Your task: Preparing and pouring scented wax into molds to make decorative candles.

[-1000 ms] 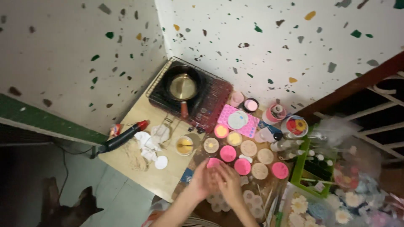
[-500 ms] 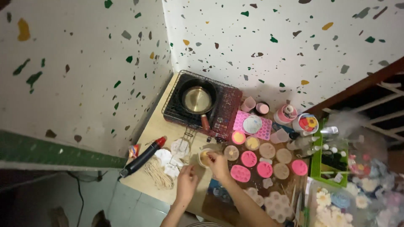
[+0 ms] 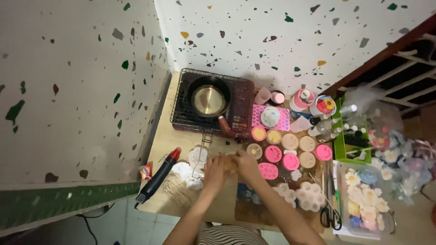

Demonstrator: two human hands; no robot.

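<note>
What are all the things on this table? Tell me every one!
stove: one, dark, table's back.
pan: one, black, on the stove.
round moulds: about ten, pink and cream, table's middle.
heat tool: one, black with red tip, left edge.
green tray: one, holding bottles, right.
scissors: one pair, dark, front right.
flower pieces: many, pale, right tray.
left hand, right hand: together around a small blurred thing.

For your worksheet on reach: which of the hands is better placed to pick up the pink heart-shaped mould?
Probably the right hand: the pink heart-shaped mould lies just beside it, while the left hand sits farther away.
</note>
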